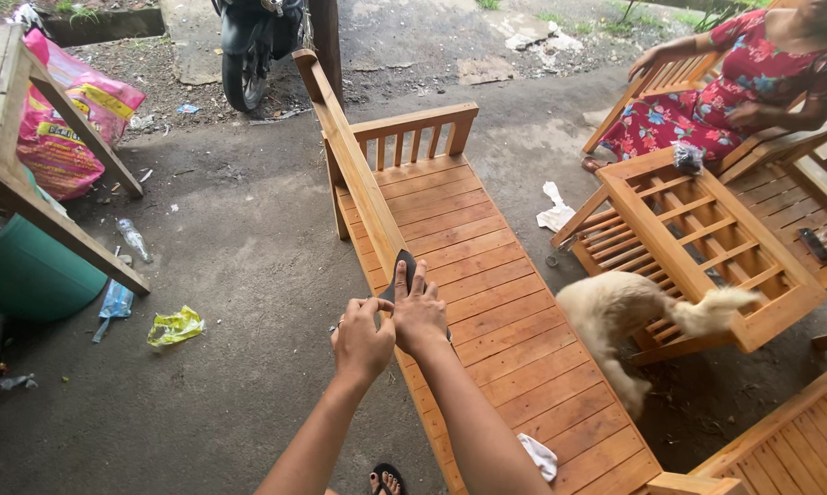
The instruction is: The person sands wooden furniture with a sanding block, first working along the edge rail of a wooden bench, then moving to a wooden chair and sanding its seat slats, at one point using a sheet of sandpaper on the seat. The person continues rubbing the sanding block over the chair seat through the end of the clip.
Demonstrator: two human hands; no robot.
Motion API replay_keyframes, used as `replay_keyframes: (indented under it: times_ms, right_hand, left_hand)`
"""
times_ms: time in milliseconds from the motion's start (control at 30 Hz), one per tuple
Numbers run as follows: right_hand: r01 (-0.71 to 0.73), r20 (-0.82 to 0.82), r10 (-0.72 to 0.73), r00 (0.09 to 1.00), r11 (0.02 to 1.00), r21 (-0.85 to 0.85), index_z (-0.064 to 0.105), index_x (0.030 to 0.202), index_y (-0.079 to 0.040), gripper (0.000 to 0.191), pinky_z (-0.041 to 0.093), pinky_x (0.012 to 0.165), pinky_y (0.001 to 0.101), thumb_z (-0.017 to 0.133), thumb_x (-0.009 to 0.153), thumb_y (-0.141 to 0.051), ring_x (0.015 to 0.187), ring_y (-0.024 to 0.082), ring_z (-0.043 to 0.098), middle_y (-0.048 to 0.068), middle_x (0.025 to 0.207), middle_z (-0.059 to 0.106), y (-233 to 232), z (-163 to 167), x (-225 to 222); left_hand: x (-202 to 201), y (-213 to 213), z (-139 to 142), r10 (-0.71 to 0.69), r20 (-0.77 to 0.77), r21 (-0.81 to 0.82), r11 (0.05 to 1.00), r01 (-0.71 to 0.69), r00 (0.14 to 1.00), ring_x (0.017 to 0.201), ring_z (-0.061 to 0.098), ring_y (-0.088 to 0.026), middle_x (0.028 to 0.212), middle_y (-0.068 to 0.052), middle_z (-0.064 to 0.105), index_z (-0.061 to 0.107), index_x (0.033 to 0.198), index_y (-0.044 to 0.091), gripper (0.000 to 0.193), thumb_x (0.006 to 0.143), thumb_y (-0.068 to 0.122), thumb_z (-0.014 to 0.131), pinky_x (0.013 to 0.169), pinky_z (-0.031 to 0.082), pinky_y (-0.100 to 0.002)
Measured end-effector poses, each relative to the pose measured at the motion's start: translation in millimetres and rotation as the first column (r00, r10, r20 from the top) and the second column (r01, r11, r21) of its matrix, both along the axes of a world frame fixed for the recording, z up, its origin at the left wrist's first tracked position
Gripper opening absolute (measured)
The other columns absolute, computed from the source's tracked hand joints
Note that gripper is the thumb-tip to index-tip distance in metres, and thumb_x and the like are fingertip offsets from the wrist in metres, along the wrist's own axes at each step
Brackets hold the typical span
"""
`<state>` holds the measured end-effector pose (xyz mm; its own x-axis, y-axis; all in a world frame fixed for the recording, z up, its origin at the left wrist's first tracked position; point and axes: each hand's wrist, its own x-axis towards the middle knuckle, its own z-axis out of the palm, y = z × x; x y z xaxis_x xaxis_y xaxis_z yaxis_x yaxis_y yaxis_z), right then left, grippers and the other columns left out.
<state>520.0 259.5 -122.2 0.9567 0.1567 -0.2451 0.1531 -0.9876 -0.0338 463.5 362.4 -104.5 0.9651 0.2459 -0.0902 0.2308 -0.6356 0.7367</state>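
A long slatted wooden bench [459,266] stands in front of me, its backrest rail [351,160] running away from me. My right hand [420,312] presses flat on a dark piece of sandpaper [402,271] lying on that rail. My left hand [361,341] is right beside it, fingers curled, touching the right hand near the rail. Whether it grips anything is hidden. A white cloth [537,455] lies on the bench seat close to me.
A cream-coloured dog [620,316] stands between the bench and a small wooden table [698,243]. A seated person in a red flowered dress [739,87] is at the far right. A motorbike wheel [246,69], a pink sack [70,124], a green tub [28,275] and litter lie left.
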Motion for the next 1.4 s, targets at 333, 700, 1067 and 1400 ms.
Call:
replay_keyframes:
  times_ms: [333, 700, 1067, 1400]
  right_hand:
    - [0.029, 0.042, -0.032, 0.999, 0.998, 0.063, 0.005, 0.165, -0.011, 0.090, 0.050, 0.099, 0.0530, 0.055, 0.096, -0.043, 0.135, 0.044, 0.041, 0.028, 0.167, 0.007, 36.6, -36.1, 104.4]
    - [0.162, 0.068, -0.199, 0.978, 0.919, 0.360, 0.016, 0.161, -0.014, 0.073, 0.050, 0.100, 0.0484, 0.046, 0.100, -0.041, 0.143, 0.036, 0.041, 0.014, 0.167, 0.021, 57.9, -32.3, 122.5]
    - [0.551, -0.339, -0.435, 0.834, 0.642, 0.532, 0.028, 0.159, -0.020, 0.082, 0.045, 0.106, 0.0422, 0.065, 0.089, -0.046, 0.129, 0.031, 0.058, 0.012, 0.142, 0.060, -9.1, 24.2, -22.9]
    - [0.617, -0.442, -0.432, 0.786, 0.592, 0.519, 0.029, 0.159, -0.022, 0.085, 0.043, 0.108, 0.0386, 0.067, 0.084, -0.028, 0.133, 0.028, 0.055, 0.012, 0.147, 0.055, -52.7, 14.8, -95.0]
  left_hand:
    - [129.6, 38.8, -32.2, -0.131, 0.211, -0.018, 0.990, 0.138, 0.969, 0.113, 0.062, -0.031, 0.117, -0.009, 0.063, 0.073, 0.106, 0.017, 0.027, 0.082, 0.013, 0.061, 0.104, 0.043, -0.050]
    - [217.7, 75.6, -22.1, -0.433, 0.336, 0.062, 0.896, 0.439, 0.837, 0.120, 0.060, -0.032, 0.133, -0.007, 0.061, 0.071, 0.113, 0.013, 0.024, 0.091, 0.019, 0.063, 0.109, 0.028, -0.062]
    - [203.0, -9.3, -42.1, -0.767, 0.262, 0.062, 0.619, 0.783, 0.586, 0.113, 0.063, -0.031, 0.124, -0.007, 0.066, 0.073, 0.108, 0.014, 0.027, 0.084, 0.015, 0.060, 0.099, 0.044, -0.043]
    - [153.7, -48.7, -39.1, -0.915, 0.020, 0.336, 0.385, 0.860, 0.402, 0.113, 0.063, -0.028, 0.117, -0.008, 0.065, 0.072, 0.103, 0.012, 0.026, 0.083, 0.025, 0.062, 0.099, 0.043, -0.047]
